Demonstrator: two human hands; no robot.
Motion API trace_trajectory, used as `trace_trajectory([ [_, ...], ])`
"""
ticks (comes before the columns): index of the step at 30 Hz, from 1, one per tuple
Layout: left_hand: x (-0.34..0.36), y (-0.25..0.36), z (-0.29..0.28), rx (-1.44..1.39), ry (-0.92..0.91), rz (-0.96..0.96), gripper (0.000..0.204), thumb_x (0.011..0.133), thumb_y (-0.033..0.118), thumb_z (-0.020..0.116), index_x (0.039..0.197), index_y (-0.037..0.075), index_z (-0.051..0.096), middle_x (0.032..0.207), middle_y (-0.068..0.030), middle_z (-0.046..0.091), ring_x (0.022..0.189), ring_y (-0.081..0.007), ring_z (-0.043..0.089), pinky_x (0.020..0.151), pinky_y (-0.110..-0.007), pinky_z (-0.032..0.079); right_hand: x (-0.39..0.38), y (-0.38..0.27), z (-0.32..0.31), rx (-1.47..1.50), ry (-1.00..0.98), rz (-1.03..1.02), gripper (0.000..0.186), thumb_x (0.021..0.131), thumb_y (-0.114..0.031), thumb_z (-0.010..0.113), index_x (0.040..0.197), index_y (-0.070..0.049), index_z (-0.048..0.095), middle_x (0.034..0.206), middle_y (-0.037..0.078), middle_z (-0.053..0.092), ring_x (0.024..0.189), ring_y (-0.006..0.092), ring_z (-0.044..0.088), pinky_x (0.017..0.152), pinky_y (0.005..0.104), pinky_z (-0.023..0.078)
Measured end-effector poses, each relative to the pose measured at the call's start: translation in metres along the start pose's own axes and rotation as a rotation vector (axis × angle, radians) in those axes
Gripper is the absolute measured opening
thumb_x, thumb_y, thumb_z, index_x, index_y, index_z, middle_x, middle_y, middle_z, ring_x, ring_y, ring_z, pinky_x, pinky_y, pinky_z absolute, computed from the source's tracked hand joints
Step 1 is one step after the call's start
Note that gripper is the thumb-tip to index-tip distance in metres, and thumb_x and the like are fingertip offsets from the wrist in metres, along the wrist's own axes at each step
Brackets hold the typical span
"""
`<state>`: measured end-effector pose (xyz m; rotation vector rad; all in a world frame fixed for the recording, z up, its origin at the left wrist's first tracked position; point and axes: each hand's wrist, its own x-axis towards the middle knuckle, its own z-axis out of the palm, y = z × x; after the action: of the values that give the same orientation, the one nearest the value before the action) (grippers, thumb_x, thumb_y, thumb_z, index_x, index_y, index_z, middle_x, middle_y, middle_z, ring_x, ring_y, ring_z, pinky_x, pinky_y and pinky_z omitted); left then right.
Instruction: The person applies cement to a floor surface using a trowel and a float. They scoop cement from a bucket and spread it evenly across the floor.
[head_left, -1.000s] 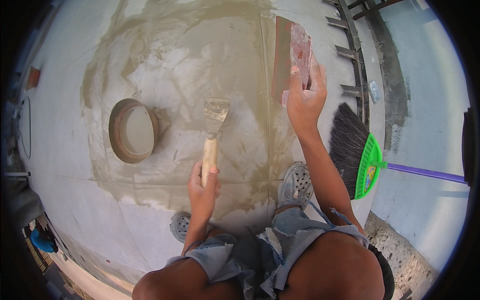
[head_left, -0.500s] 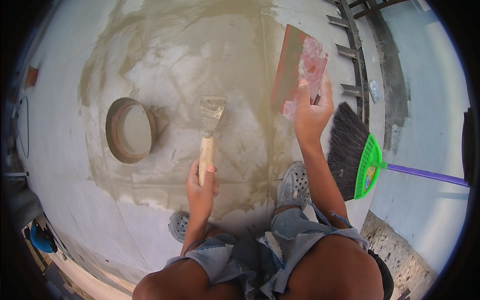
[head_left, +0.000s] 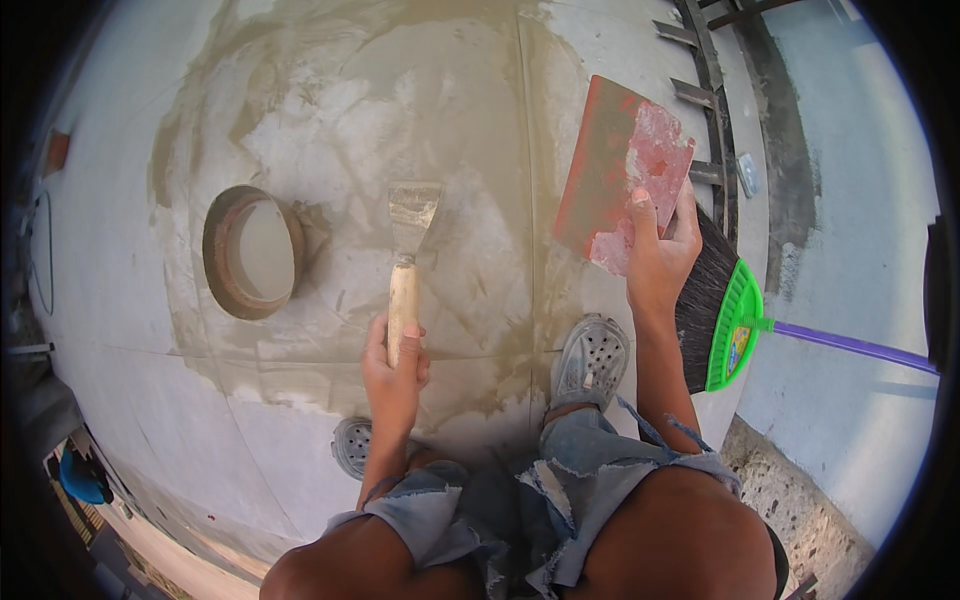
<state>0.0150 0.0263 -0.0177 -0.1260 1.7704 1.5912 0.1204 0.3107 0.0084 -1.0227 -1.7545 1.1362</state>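
Note:
My left hand (head_left: 395, 358) is closed round the wooden handle of a putty knife (head_left: 405, 270), whose grout-smeared blade points away from me over the floor. In my right hand (head_left: 660, 245) is a flat red rubber grout float (head_left: 618, 165), gripped at its right edge with the thumb on top. Grey-brown paste coats much of the float's face. Left of the putty knife, a round tub (head_left: 250, 252) with smeared walls stands on the floor, greyish paste in its bottom. Wet paste (head_left: 450, 120) is spread in streaks over the pale tiles.
A broom (head_left: 735, 330) with black bristles, a green head and a purple handle lies at the right, partly behind my right forearm. Beyond it are a dark metal rack (head_left: 715, 110) and a small pale-blue block (head_left: 748, 175). My grey clogs (head_left: 590, 360) stand on the tiles.
My right hand and the float have shifted right and slightly nearer to me, covering more of the broom. My left hand and the putty knife have moved slightly left.

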Motion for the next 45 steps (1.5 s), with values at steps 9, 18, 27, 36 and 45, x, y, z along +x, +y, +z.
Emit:
trace_trajectory([
  [9,0.002,0.000,-0.001,0.032,-0.018,0.000,0.033,0.110,0.026,0.065,0.130,0.001,0.059,0.092,-0.0021,0.062,0.058,-0.0043,0.049,0.048,-0.022,0.036,-0.005,0.033,-0.034,0.140,-0.146,0.306,0.051,0.104,-0.007,0.069,0.150,0.007,0.056,0.141,0.014,0.066,0.122,0.0170,0.065,0.105,0.0328,0.053],
  [18,-0.001,-0.001,0.001,0.039,-0.038,-0.009,0.033,0.110,0.025,0.065,0.131,0.001,0.058,0.087,-0.0006,0.059,0.058,-0.0038,0.047,0.048,-0.022,0.034,0.038,0.086,-0.046,0.187,-0.208,0.392,0.049,0.099,-0.012,0.075,0.142,0.008,0.062,0.124,0.012,0.074,0.108,0.0143,0.069,0.095,0.0313,0.057],
  [27,-0.001,0.005,0.001,0.026,-0.017,0.008,0.030,0.110,0.026,0.065,0.125,0.002,0.059,0.079,0.0019,0.055,0.057,-0.0034,0.044,0.047,-0.022,0.031,0.040,0.081,-0.043,0.182,-0.192,0.324,0.050,0.099,-0.012,0.076,0.144,0.006,0.061,0.125,0.011,0.074,0.108,0.0132,0.069,0.094,0.0301,0.056],
  [36,-0.003,0.006,-0.002,0.015,0.021,0.061,0.027,0.111,0.030,0.064,0.117,0.003,0.060,0.073,0.0029,0.052,0.054,-0.0034,0.042,0.047,-0.023,0.029,0.024,0.076,-0.013,0.214,-0.228,0.374,0.047,0.101,-0.012,0.075,0.142,0.005,0.061,0.124,0.010,0.073,0.107,0.0138,0.069,0.094,0.0313,0.056],
  [45,-0.007,0.011,-0.005,-0.004,0.103,0.119,0.027,0.111,0.030,0.064,0.116,0.004,0.060,0.072,0.0041,0.050,0.055,-0.0026,0.041,0.049,-0.023,0.028,0.027,0.017,0.093,0.239,-0.475,0.303,0.055,0.097,-0.014,0.069,0.145,0.010,0.056,0.133,0.019,0.071,0.122,0.0251,0.069,0.107,0.0376,0.053],
])
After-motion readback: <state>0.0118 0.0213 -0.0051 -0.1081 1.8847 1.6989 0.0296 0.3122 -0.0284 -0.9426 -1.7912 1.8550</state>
